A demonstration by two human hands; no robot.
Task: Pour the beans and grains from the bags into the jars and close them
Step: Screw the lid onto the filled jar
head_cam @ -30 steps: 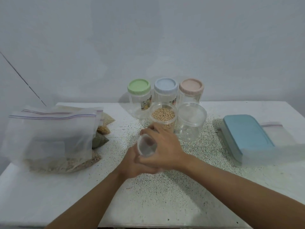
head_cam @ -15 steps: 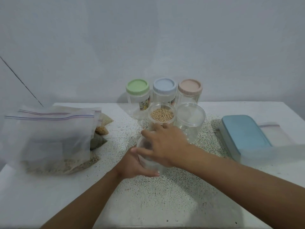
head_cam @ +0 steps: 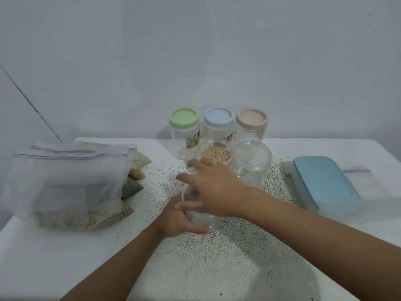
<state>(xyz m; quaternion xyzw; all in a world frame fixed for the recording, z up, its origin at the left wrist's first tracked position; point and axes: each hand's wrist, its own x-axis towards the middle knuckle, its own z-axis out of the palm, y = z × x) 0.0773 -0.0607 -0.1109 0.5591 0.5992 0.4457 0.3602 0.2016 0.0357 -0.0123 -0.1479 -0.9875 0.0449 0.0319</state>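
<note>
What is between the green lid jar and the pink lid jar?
The jar with the blue lid stands between them, as the head view shows.

no text, brand or number can be read anywhere. the green-lidded jar (head_cam: 184, 131) carries a colourful printed label (head_cam: 193, 140) on its side, and the blue-lidded jar (head_cam: 219, 127) shows the edge of another, both too blurred to make out.

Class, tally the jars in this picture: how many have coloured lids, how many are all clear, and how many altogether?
Coloured-lid jars: 3 (green-lidded jar, blue-lidded jar, pink-lidded jar)
All-clear jars: 3 (jar of beans, empty jar, held jar in left hand)
Total: 6
</note>
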